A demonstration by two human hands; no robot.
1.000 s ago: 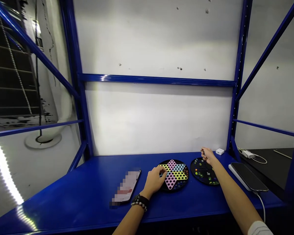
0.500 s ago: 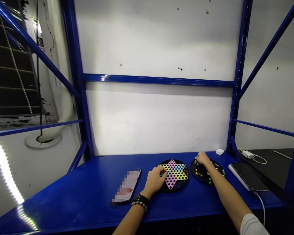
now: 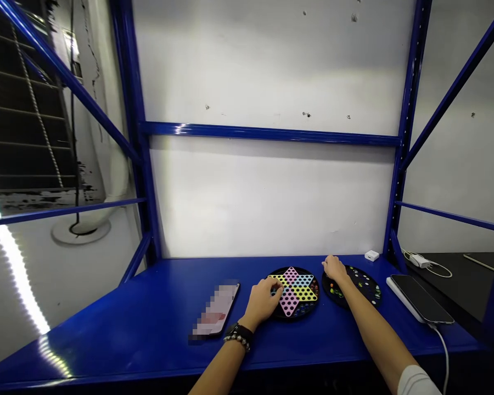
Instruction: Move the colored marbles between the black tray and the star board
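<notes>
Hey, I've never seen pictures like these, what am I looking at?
No machine here: a person works bare-handed, and every picture comes from one camera on their head, looking forward and down. On the blue shelf lie a star-patterned Chinese checkers board, a round black tray holding marbles, a phone at left, another phone on a white slab, and a small white box. The left hand is over the board's left side; the right hand is over the tray's far left edge. Whether either holds anything, I can't tell.
</notes>
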